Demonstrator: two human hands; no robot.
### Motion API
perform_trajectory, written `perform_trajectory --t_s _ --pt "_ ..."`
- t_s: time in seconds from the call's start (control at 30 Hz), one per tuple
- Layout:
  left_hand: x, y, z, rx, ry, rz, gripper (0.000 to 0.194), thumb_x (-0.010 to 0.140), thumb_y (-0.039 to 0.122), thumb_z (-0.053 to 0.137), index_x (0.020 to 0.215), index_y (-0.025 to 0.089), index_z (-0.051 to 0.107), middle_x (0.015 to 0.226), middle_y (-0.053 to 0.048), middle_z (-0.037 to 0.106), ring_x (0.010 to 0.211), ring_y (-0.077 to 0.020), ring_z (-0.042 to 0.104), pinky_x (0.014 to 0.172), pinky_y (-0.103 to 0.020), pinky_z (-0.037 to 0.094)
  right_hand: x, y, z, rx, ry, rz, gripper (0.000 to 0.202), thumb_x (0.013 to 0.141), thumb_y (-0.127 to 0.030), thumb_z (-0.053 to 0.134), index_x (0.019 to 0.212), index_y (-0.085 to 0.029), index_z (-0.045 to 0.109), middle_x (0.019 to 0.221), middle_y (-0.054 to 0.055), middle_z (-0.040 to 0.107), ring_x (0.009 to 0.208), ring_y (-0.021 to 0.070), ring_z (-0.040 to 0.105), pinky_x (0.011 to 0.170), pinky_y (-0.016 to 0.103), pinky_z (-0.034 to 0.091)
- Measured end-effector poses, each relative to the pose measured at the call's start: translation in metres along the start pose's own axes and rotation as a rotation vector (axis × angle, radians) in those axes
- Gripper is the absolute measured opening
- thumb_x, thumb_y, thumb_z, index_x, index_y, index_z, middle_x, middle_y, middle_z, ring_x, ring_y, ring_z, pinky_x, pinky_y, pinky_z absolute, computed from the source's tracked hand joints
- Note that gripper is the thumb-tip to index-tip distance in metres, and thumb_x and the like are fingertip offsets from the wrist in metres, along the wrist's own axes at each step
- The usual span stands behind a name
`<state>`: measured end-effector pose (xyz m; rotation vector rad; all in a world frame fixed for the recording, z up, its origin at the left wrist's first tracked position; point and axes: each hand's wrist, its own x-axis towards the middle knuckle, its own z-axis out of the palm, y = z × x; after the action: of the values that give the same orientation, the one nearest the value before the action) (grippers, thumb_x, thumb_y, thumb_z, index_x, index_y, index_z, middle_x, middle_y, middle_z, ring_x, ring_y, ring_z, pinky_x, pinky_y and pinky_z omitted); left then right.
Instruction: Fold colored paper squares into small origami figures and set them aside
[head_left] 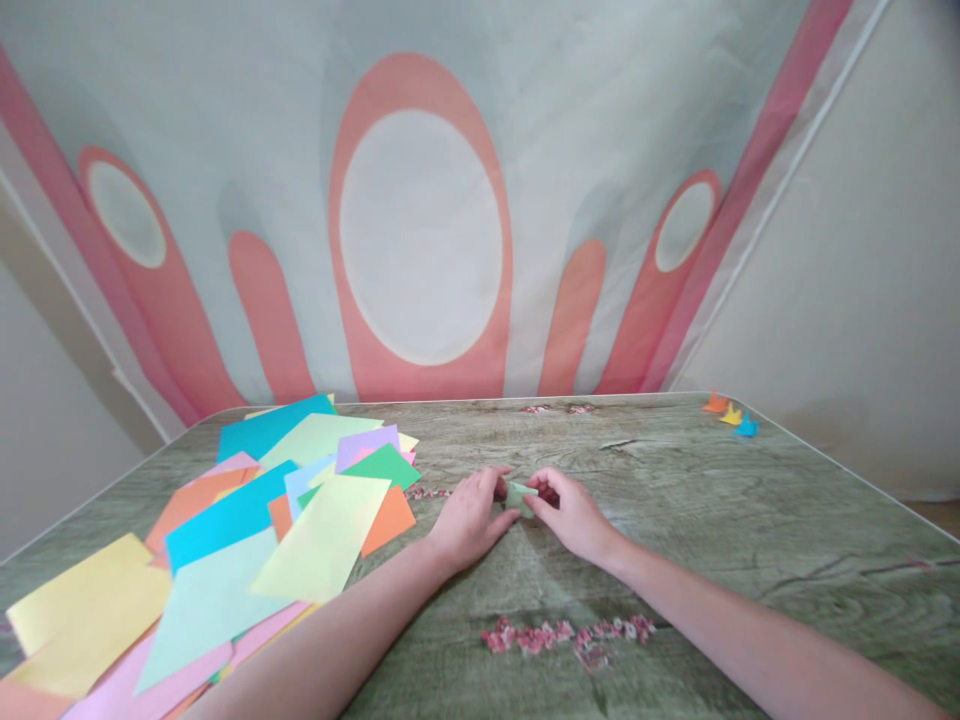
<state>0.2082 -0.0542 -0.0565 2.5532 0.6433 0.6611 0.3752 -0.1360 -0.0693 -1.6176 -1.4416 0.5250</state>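
A small folded piece of pale green paper [519, 498] is between my two hands, just above or on the table. My left hand [474, 508] grips its left side, with the thumb at the lower edge and the other fingers curled behind. On its right side, my right hand [571, 512] pinches the paper between thumb and fingers. The paper's far side and some fingertips are hidden, so its exact folded shape cannot be made out.
Loose coloured paper sheets [217, 590] overlap in a pile on the left of the wood-patterned table [720, 560]. Several small folded paper figures, orange [715, 403], yellow [731, 415] and blue [746, 426], stand at the far right corner. A patterned cloth backdrop [285, 110] hangs behind.
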Motion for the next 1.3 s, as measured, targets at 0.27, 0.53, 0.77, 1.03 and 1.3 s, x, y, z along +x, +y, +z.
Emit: perform_trajectory --t_s 0.27,0.53,0.77,1.03,1.3 --pt "0.006 0.000 -0.001 -0.401 0.016 -0.121 0.039 0.075 0.018 0.057 0.112 0.018 0.045 0.078 0.001 0.055 0.072 -0.0123 0.054 0.071 -0.025 0.044 -0.001 -0.008 -0.001 0.200 0.018 -0.028 0.020 0.076 -0.034 0.058 0.087 -0.018 0.056 0.069 -0.002 0.054 0.062 0.0116 0.049 0.059 0.023 0.040" --pt "0.008 0.003 0.001 -0.550 -0.021 -0.186 0.025 0.074 0.031 0.061 0.090 0.013 0.058 0.063 0.004 0.048 0.059 -0.0087 0.045 0.056 -0.020 0.036 -0.001 -0.010 -0.009 0.236 -0.007 -0.055 0.026 0.075 -0.038 0.060 0.061 -0.016 0.057 0.061 -0.003 0.050 0.058 0.0105 0.045 0.056 0.022 0.036" --pt "0.009 0.004 -0.005 -0.678 -0.015 -0.244 0.033 0.074 0.045 0.060 0.069 0.012 0.057 0.058 0.004 0.048 0.055 -0.0077 0.041 0.054 -0.019 0.033 -0.003 -0.013 -0.005 0.258 -0.021 -0.044 0.025 0.079 -0.040 0.055 0.073 -0.016 0.059 0.065 -0.003 0.050 0.060 0.0102 0.045 0.057 0.022 0.036" --pt "0.008 0.015 -0.004 -0.972 0.023 -0.251 0.035 0.071 0.048 0.064 0.070 0.013 0.059 0.078 -0.003 0.060 0.076 -0.0128 0.054 0.075 -0.026 0.042 -0.005 -0.010 0.006 0.260 -0.073 -0.035 0.026 0.075 -0.040 0.060 0.077 -0.015 0.057 0.064 -0.004 0.052 0.058 0.0096 0.046 0.054 0.020 0.036" --pt "0.008 0.009 0.000 -0.783 0.064 -0.260 0.034 0.072 0.033 0.066 0.100 0.014 0.058 0.097 -0.007 0.062 0.084 -0.0160 0.058 0.078 -0.029 0.045 -0.003 -0.009 -0.009 -0.258 0.075 -0.309 0.009 0.080 -0.020 0.051 0.074 -0.019 0.058 0.070 0.001 0.058 0.068 0.0143 0.052 0.066 0.026 0.039"
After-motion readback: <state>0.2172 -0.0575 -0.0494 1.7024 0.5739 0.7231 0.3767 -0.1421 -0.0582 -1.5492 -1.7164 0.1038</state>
